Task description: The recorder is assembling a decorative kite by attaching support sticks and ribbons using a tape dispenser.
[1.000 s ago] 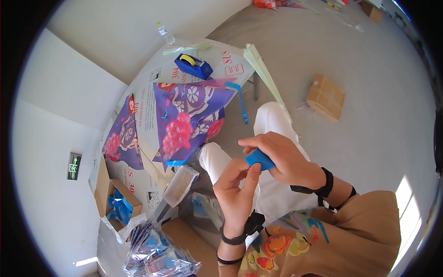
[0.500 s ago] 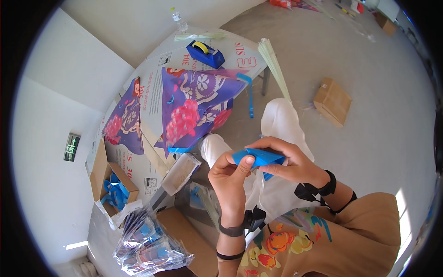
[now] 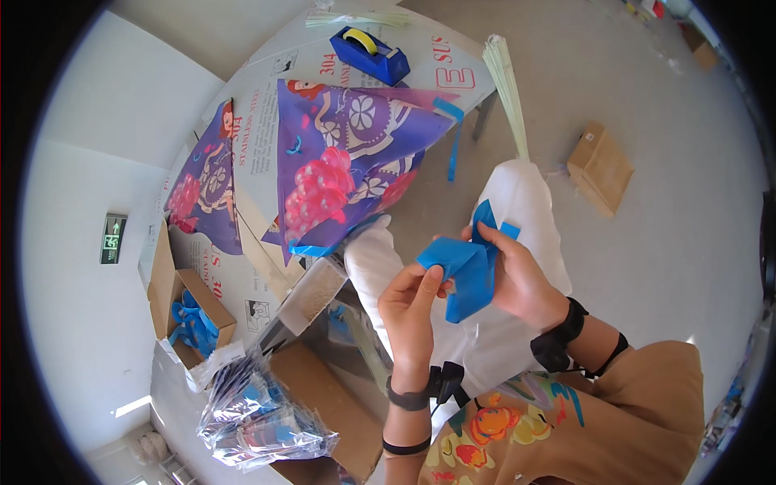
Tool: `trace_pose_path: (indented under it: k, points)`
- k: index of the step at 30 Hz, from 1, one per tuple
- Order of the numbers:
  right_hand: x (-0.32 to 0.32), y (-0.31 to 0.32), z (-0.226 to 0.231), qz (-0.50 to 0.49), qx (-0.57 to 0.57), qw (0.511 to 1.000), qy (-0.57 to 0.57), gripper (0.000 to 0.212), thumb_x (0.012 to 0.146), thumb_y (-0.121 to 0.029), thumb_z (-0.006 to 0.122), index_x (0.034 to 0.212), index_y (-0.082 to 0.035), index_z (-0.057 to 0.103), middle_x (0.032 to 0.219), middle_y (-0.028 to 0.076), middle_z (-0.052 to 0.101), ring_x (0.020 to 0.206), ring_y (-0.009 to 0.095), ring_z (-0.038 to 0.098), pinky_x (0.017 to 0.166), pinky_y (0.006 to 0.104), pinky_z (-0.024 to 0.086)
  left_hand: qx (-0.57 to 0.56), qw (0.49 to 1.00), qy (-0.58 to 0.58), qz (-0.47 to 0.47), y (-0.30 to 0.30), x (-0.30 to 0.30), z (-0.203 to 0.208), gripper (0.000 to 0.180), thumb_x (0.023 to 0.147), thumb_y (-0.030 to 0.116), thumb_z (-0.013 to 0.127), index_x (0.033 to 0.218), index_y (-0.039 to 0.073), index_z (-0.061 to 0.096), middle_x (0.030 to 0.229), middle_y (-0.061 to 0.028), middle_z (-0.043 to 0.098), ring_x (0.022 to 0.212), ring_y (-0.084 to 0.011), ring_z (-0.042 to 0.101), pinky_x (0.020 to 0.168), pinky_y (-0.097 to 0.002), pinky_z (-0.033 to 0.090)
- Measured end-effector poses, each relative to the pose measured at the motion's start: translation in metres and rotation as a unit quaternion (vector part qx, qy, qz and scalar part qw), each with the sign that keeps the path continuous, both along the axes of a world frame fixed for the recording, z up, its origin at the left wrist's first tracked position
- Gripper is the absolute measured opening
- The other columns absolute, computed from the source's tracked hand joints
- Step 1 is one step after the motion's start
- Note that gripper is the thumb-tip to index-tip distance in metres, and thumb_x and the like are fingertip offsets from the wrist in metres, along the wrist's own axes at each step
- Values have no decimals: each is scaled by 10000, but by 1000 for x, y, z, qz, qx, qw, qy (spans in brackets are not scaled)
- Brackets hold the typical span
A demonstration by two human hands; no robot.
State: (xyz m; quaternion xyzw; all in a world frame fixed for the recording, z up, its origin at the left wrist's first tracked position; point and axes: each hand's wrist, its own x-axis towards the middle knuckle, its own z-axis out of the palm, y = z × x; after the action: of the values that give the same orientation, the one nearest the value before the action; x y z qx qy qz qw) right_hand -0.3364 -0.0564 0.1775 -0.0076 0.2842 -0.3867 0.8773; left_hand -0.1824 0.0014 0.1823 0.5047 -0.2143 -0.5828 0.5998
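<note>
Above my lap, both hands hold a folded piece of thin blue plastic sheet (image 3: 469,287). My left hand (image 3: 411,311) pinches its left corner between thumb and fingers. My right hand (image 3: 525,279) is closed on its right side, where narrow flaps stick up past the thumb. In front of me on the table's near edge lies a purple printed sheet (image 3: 388,133), kite-like, with a blue strip (image 3: 455,153) hanging off its right corner. A second purple printed sheet (image 3: 206,182) lies to its left.
A blue tape dispenser (image 3: 370,55) stands on the covered table (image 3: 267,137). Pale thin sticks (image 3: 505,89) jut past its right edge. Left are a small carton of blue strips (image 3: 194,319), a white tray (image 3: 311,297) and clear-wrapped packets (image 3: 263,420). A cardboard box (image 3: 600,170) sits on the floor.
The blue sheet, bunched between my fingers before, is now opened out wider and hangs lower. My right hand has shifted its grip toward the upper right flaps. The view has tilted down slightly.
</note>
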Motion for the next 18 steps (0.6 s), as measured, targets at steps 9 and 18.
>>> trace_pose_path:
  k: [9, 18]
  points:
    - [-32, -104, -40, -58, -180, 977, 104, 146, 991, -197, 615, 1021, -57, 591, 863, 19, 555, 694, 122, 540, 654, 282, 463, 57, 980, -189, -14, -56, 40, -42, 108, 913, 40, 719, 978, -23, 660, 850, -30, 680, 716, -86, 631, 662, -213, 490]
    - [29, -177, -72, 411, -401, 772, 273, 311, 801, -203, 833, 1024, -43, 686, 842, -44, 622, 744, 46, 532, 650, 227, 425, 107, 980, -80, -147, -104, 58, -72, 113, 952, 72, 671, 1012, -24, 673, 862, -47, 696, 738, -91, 651, 647, -218, 483]
